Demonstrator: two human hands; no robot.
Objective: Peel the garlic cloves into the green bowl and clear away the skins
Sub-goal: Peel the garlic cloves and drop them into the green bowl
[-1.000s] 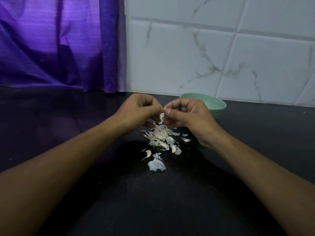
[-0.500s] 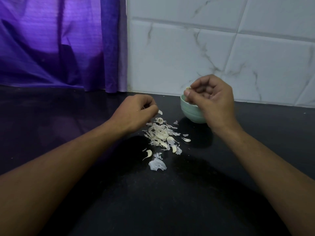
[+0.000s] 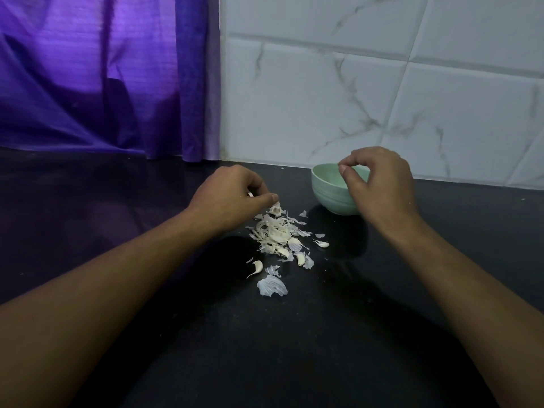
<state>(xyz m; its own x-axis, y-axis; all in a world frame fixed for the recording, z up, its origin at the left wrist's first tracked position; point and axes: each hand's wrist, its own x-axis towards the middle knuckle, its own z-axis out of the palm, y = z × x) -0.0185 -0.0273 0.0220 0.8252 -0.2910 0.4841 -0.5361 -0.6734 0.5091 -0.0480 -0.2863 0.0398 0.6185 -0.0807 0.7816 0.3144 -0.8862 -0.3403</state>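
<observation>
Over the green bowl [image 3: 326,195] the right hand [image 3: 379,184] is curled, contents unclear; left hand [image 3: 232,198] pinches flimsy skin [image 3: 250,194]. Cloves [image 3: 257,266] look slick, grip sides.

Green bowl [image 3: 329,195]: pale mint green inside and out, no pattern.
Garlic skins [image 3: 272,285]: papery white to cream, some with a faint lilac tinge.
Garlic cloves [image 3: 258,265]: plain ivory white.
Countertop [image 3: 265,348]: glossy black with fine pale specks.
Curtain [image 3: 103,78]: vivid purple, darker violet in the folds, fine horizontal weave lines.
Wall tiles [image 3: 323,98]: white with thin grey marble veining.
</observation>
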